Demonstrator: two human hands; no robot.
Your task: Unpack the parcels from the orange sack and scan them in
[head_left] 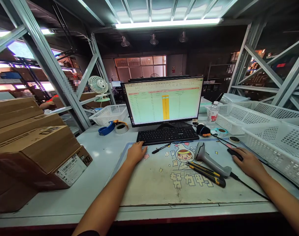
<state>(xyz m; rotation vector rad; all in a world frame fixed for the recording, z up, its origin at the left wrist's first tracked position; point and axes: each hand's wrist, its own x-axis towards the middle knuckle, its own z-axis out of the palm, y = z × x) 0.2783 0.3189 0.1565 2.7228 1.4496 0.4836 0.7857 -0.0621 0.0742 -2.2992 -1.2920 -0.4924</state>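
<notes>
The mouse (234,153) sits near the right edge of the mat (149,183), under the right hand (249,163), which cups it loosely with the fingers draped over its top. The keyboard (167,135) lies at the mat's far edge, below the monitor (164,101). The left hand (135,153) lies open, fingertips at the keyboard's near left corner, gripping nothing.

Just left of the mouse lies a scanner (209,160), and its cable (252,189) runs beneath the right forearm. A quick sweep of the mouse could snag the cable or knock the scanner. 2 cutters (205,173) rest against the scanner's handle. Whether their blades are retracted cannot be told, so a hand sliding left might meet an edge.

A marker (161,148) lies loose just before the keyboard and could roll. A bottle (213,114) stands right of the monitor; knocked over, it could roll onto the keyboard.
</notes>
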